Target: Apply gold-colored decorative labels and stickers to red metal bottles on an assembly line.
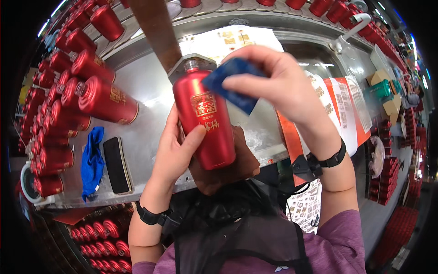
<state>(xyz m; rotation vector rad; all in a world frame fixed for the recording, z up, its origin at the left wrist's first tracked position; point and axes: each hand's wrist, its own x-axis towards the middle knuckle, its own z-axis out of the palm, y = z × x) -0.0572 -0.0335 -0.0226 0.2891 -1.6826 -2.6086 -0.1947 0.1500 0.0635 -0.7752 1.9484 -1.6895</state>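
A red bottle (200, 123) with gold decoration lies tilted in front of me, its clear neck pointing away. My left hand (175, 144) grips it from the left side, thumb across the front. Pinched in my right hand (269, 82) is a dark blue flat piece (237, 84), slightly blurred, close to the bottle's shoulder; whether it is a cloth or a scraper I cannot tell. Beneath the bottle's base lies a brown cloth (246, 166). The bottle's neck end is beside a grey angular block (175, 71) on a brown post (155, 27).
Many red bottles (107, 100) crowd the metal table's left side. A blue cloth (92, 162) and a phone (117, 164) lie near its front edge. Printed sheets (228, 39) lie behind; orange and white sheets (342, 109) sit to the right, below a white curved pipe (356, 27).
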